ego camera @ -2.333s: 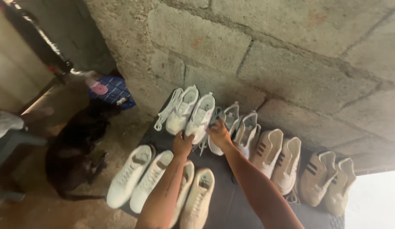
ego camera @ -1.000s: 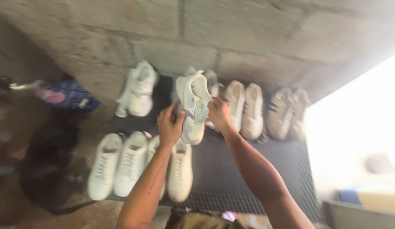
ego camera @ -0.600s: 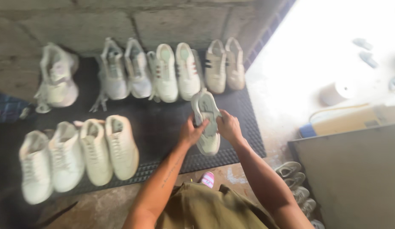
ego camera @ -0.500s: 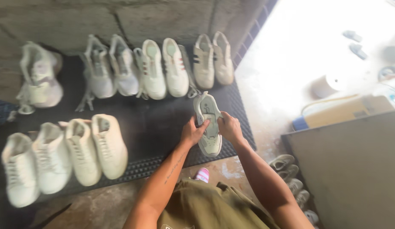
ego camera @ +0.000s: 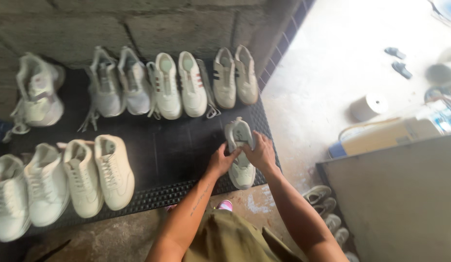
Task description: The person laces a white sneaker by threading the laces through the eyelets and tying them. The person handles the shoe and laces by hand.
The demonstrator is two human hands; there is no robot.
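Note:
A white sneaker (ego camera: 241,171) rests at the front right corner of a black rubber mat (ego camera: 172,150), toe pointing toward me. My left hand (ego camera: 220,161) grips its left side and my right hand (ego camera: 260,153) grips its right side near the opening. Both hands hold the shoe against the mat. Its tongue stands up between my thumbs.
Several pale sneakers line the mat: a back row (ego camera: 181,85) against the block wall (ego camera: 138,24) and a front-left group (ego camera: 80,177). A grey panel (ego camera: 395,204) stands at right, with small shoes (ego camera: 327,208) beside it. A white roll (ego camera: 368,106) lies on the concrete floor.
I took a white sneaker from the back row by the wall and carried it down to the mat's front right corner. My view swung right and downward.

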